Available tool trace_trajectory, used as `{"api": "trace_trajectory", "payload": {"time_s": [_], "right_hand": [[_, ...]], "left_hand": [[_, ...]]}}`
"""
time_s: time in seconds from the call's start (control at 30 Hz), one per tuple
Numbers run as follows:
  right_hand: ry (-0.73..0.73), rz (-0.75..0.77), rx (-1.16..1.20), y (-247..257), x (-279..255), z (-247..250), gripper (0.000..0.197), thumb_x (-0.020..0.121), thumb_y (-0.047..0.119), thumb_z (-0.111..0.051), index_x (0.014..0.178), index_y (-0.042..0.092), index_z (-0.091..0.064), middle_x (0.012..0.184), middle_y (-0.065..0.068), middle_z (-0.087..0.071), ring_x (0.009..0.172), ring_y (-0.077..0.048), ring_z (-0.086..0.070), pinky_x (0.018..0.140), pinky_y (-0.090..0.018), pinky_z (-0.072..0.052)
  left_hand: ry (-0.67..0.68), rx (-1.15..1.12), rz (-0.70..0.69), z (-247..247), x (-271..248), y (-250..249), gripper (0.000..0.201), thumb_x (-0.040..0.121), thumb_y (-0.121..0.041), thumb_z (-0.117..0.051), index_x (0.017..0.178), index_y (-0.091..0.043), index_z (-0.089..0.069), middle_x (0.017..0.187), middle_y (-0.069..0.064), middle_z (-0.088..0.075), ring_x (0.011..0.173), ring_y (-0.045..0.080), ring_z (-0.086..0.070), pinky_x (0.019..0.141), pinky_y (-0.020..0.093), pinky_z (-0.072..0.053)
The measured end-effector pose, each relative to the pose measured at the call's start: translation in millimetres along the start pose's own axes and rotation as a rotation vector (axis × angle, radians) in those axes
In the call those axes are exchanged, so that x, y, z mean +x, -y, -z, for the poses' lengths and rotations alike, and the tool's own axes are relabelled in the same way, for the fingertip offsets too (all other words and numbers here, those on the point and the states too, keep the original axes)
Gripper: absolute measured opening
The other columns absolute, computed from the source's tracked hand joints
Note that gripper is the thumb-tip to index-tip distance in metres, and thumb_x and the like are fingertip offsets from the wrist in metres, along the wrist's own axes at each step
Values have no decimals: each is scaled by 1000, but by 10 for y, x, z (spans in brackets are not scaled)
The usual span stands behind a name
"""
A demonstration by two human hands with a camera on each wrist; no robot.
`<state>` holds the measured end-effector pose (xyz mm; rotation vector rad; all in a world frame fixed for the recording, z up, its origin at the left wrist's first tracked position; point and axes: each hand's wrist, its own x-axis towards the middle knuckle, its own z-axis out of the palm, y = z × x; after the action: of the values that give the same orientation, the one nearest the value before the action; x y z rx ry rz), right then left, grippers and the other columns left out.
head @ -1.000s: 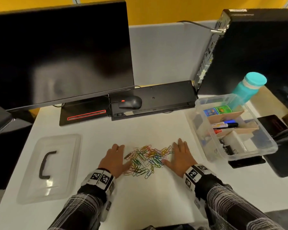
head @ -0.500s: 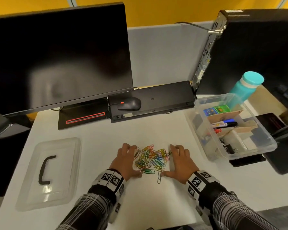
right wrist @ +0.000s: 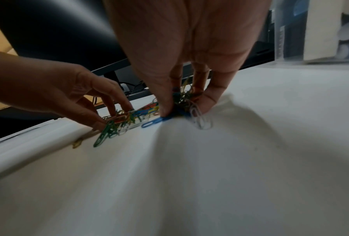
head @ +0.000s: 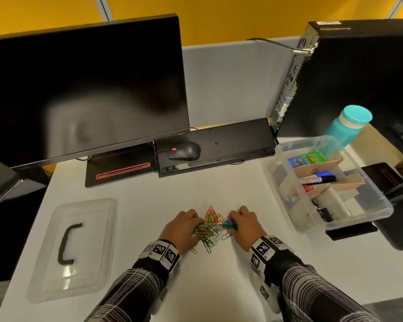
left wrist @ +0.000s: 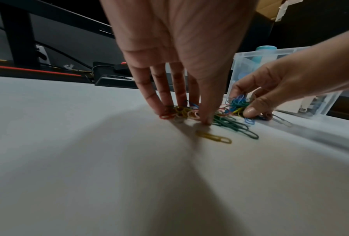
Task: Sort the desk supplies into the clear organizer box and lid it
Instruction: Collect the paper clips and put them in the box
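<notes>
Head view: my left hand (head: 184, 225) and right hand (head: 243, 223) are now closing in on the clips (head: 211, 225). A second ago both palms were lying flat and wide of a loose spread; the spread is now heaped into a tight pile between them. I judge the gathering nearly done and the lift to the box (head: 356, 216) next.

Left grip: fingers (left wrist: 165, 97) extended, tips pressing clips against the bench (head: 219, 187), thumb beside them. Right grip: fingers curling, thumb and fingertips (right wrist: 210, 99) pinching a clump of clips off the surface. A few strays, one yellow clip (left wrist: 214, 137) among them, are lying just outside the pile and are likely to be missed.

The box is standing open to my right, well apart from the pile, already holding markers and other supplies. The lid (head: 72, 249) is lying well to my left, not yet fitted.

The bench is white and smooth. A monitor (head: 84, 89), mouse (head: 184, 151) and bottle (head: 347, 126) are standing behind, before a yellow wall.
</notes>
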<state>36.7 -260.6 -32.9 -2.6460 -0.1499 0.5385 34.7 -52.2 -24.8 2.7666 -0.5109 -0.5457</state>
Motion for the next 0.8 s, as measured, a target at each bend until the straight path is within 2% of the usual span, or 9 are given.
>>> {"api": "trace_trajectory", "payload": {"time_s": [0.17,0.27,0.37,0.47,0.53,0.63,0.7,0.8], "right_hand": [[-40,55,12,-109,-12,-9,20,92,13,-53,110,11,-61,110,-9,-52,95,-26,-53,69,-25,-34],[-45,124,-69,-166,-49,-7,25,92,6,-48,112,11,-62,110,-8,-54,96,-26,-54,70,-27,-38],[-41,189,-118,-191,-80,-16,29,90,2,-49,114,11,-63,109,-10,-56,98,-29,-55,73,-32,-45],[-89,154,-3,-220,-89,17,25,92,8,-51,111,11,-67,106,-9,-60,97,-28,-58,74,-30,-44],[-124,99,98,-237,-94,75,22,92,10,-53,106,10,-69,102,-8,-63,94,-26,-60,73,-25,-39],[-164,74,216,-251,-110,166,17,90,7,-57,98,8,-72,95,-11,-66,89,-26,-61,73,-25,-39],[-194,71,253,-265,-110,221,18,89,5,-58,98,8,-72,95,-11,-67,88,-25,-61,74,-23,-39],[-240,82,299,-250,-111,310,18,87,2,-59,99,6,-72,95,-13,-69,80,-19,-60,70,-13,-37]], "left_hand": [[-39,17,-18,-4,-36,-89,31,93,-29,-50,123,-22,-57,118,-3,-53,107,16,-49,82,32,-49],[-46,74,-38,-2,-43,-122,30,95,-26,-46,121,-19,-58,117,0,-54,105,19,-51,78,32,-49],[-33,129,-64,-19,-48,-125,28,93,-19,-47,118,-13,-60,114,5,-56,104,25,-52,75,37,-51],[-82,102,-74,-39,-47,-113,26,92,-17,-50,113,-10,-64,106,9,-60,101,28,-55,71,37,-50],[-80,70,-42,-26,-62,-97,27,94,-20,-47,114,-12,-64,106,8,-60,101,26,-55,73,34,-47],[-118,-44,-19,-15,-80,-57,29,95,-24,-47,116,-16,-65,105,5,-61,99,22,-56,76,31,-47],[-126,-103,-18,-15,-85,-56,29,95,-25,-48,117,-18,-65,105,4,-61,98,21,-57,80,33,-48],[-133,-122,-28,-26,-99,-91,29,96,-24,-48,118,-19,-64,105,4,-61,97,21,-57,81,32,-47]]}}
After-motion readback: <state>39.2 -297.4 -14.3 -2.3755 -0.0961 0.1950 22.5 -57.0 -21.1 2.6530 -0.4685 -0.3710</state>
